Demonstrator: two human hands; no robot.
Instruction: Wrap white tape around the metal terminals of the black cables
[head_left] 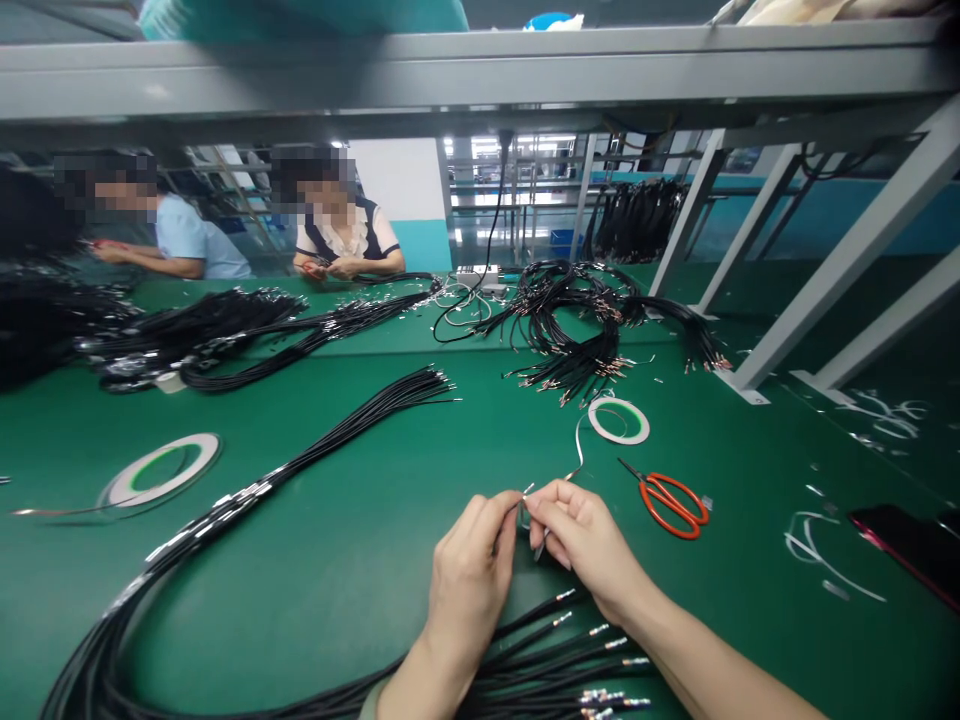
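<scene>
My left hand (pixel 472 570) is closed in a pinch on a thin cable end, mostly covered by the fingers. Against it, my right hand (pixel 589 535) pinches a narrow strip of tape; a greyish piece hangs below these fingers. A pale tape tail (pixel 580 445) runs from a white and green tape roll (pixel 639 425) down to the right hand. Under my wrists lies a bundle of black cables (pixel 300 462), which curves round to the left, with bright metallic tips at its ends. Orange-handled scissors (pixel 673 505) lie to the right, their blades partly open.
Another tape roll (pixel 202 455) lies at left. Coiled black cables (pixel 577 330) and a white power strip (pixel 480 277) sit farther back. Grey metal legs (pixel 802 290) stand at right, near tape scraps (pixel 817 550) and a dark phone-like object (pixel 907 545). Two people (pixel 349 235) work across the table.
</scene>
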